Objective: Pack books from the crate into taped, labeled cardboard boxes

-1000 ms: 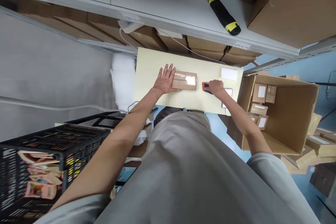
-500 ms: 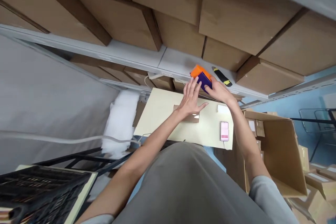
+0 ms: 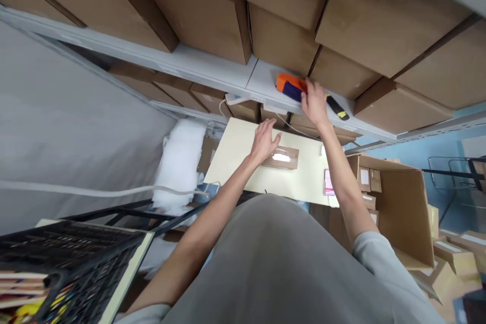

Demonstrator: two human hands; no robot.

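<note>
My right hand [image 3: 314, 102] reaches up to the white shelf, its fingers around the right end of an orange-and-purple object [image 3: 290, 87] whose exact kind I cannot make out. That object rests on the shelf board or just above it. Right beside my fingers lies a black-and-yellow utility knife [image 3: 337, 107], partly covered by the hand. Lower down, my left hand [image 3: 264, 143] hovers over the pale table with its thumb spread from the fingers. It holds nothing and is close to the left end of a small cardboard box [image 3: 285, 157], which has a shiny patch on top.
A phone [image 3: 328, 183] lies at the right of the pale table [image 3: 231, 154]. Large cartons [image 3: 283, 35] line the shelf [image 3: 207, 65]. To the right stands an open carton [image 3: 405, 207] near several packed boxes. White wrap [image 3: 180, 162] and a black crate [image 3: 94, 253] are at left.
My right hand has moved up onto the shelf with the orange-and-purple object. My left hand has come away from it, down toward the table, uncovering more of the small box.
</note>
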